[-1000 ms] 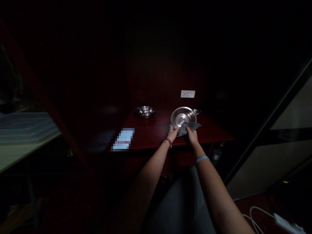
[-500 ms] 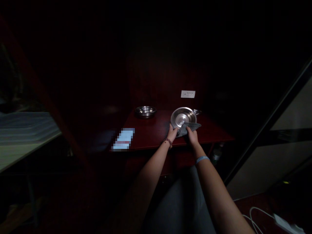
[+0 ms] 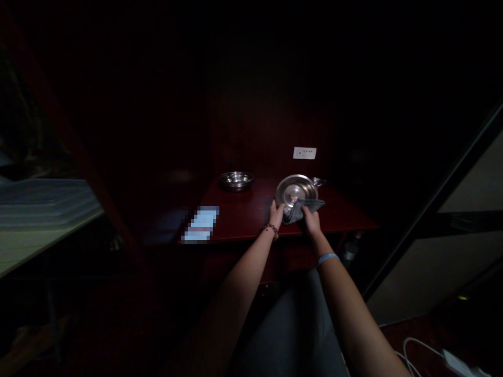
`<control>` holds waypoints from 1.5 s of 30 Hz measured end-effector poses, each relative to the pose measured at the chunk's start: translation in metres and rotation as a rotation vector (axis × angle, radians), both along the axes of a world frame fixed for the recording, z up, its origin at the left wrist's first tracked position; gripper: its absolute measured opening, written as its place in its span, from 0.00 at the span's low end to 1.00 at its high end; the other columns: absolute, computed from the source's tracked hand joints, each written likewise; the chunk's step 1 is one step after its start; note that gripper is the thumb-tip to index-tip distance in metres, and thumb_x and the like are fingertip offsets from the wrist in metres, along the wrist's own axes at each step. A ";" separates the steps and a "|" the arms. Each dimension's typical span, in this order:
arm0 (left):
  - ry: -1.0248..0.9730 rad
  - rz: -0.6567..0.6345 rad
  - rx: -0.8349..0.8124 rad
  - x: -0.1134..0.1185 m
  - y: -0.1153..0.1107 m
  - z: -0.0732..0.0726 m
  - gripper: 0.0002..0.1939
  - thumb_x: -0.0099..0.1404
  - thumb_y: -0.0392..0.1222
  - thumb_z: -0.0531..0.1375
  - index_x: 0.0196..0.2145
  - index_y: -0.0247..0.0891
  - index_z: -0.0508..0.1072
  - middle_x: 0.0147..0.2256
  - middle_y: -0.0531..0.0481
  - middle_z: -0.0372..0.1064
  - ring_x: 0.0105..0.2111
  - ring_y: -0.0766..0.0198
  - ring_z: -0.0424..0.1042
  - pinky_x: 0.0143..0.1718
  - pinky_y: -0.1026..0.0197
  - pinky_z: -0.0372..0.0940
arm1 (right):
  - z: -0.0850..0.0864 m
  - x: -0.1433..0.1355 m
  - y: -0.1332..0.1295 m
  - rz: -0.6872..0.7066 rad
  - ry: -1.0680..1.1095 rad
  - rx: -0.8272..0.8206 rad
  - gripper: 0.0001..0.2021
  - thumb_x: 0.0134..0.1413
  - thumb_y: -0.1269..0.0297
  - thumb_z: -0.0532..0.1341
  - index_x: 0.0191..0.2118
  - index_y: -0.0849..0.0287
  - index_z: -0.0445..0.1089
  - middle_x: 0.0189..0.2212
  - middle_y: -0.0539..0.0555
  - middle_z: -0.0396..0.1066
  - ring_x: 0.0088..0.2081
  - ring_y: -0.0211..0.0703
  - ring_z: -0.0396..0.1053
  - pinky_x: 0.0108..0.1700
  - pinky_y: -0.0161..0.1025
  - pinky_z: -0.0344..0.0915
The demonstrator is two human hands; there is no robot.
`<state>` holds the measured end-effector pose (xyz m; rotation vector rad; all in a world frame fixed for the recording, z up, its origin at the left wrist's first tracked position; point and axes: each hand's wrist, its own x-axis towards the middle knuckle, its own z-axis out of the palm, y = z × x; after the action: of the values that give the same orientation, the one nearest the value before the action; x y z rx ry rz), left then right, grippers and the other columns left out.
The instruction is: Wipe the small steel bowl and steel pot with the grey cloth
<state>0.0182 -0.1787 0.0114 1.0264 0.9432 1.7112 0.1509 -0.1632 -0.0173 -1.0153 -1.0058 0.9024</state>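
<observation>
A shiny steel bowl (image 3: 295,188) is tilted up toward me on the dark red table (image 3: 243,214). My left hand (image 3: 276,213) grips its near left rim. My right hand (image 3: 310,221) presses a grey cloth (image 3: 304,207) against the bowl's lower right edge. A bead bracelet is on my left wrist and a light blue band on my right wrist.
A second steel bowl (image 3: 236,179) rests at the table's back left. A pale blurred rectangle (image 3: 200,224) lies near the front left corner. A white wall socket plate (image 3: 304,153) is behind the bowl. White cables (image 3: 428,353) lie on the floor at the lower right.
The view has shifted slightly. My hands, the bowl and the cloth stay in nearly the same hold, with the cloth bunched a little lower on the bowl.
</observation>
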 end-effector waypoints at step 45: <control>-0.051 -0.036 -0.143 0.020 0.036 0.021 0.14 0.62 0.35 0.56 0.46 0.35 0.71 0.42 0.43 0.75 0.44 0.59 0.71 0.48 0.57 0.62 | 0.011 -0.005 0.010 -0.091 -0.040 -0.138 0.19 0.48 0.56 0.59 0.41 0.65 0.74 0.35 0.58 0.78 0.42 0.51 0.74 0.44 0.39 0.69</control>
<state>0.0386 -0.1428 0.0321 0.8971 0.9934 1.6088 0.1464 -0.1536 -0.0060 -1.1904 -0.9331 0.8884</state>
